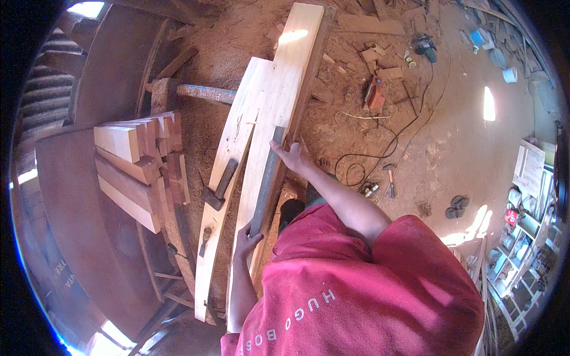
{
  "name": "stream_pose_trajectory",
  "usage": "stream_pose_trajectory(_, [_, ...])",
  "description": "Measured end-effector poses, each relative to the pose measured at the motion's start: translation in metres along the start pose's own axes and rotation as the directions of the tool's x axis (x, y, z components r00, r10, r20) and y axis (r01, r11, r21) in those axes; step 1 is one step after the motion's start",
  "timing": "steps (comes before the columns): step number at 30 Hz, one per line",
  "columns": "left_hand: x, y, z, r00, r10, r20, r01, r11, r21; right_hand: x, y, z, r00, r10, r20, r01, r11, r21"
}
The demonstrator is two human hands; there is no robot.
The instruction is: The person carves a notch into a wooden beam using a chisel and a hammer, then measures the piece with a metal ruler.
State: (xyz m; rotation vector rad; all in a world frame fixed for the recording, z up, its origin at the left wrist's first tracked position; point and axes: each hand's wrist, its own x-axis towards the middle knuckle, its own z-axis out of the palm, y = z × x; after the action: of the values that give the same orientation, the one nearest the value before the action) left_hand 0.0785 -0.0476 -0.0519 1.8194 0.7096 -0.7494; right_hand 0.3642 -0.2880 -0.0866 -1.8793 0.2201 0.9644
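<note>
A long dark metal straightedge (266, 181) lies along a pale wooden plank (279, 89) on the bench. My left hand (246, 238) grips the bar's near end. My right hand (291, 153) presses on the plank's right edge beside the bar's far end, fingers touching it. A second, curved pale plank (228, 154) lies just left of the first. A hammer (218, 188) with a dark head rests on that plank, left of the bar. My red shirt fills the lower part of the view.
A stack of cut timber blocks (139, 166) sits left of the planks. A rusty metal pipe (205, 93) crosses behind them. On the sawdust floor to the right lie a black cable (380, 148), a red power tool (374, 95), a hammer (390, 178) and wood offcuts. Shelves (522, 225) stand far right.
</note>
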Motion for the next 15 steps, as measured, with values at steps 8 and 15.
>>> stream_pose_trajectory(8, [-0.042,0.038,0.058,0.834,0.352,-0.424,-0.117,0.865,0.488,-0.041,0.052,-0.006,0.975,-0.201,0.095,0.139,0.882,0.45])
stream_pose_trajectory(15, [-0.02,0.085,0.089,0.615,0.555,-0.56,-0.303,0.822,0.482,-0.098,-0.018,-0.021,0.9,-0.394,-0.188,0.434,0.763,0.479])
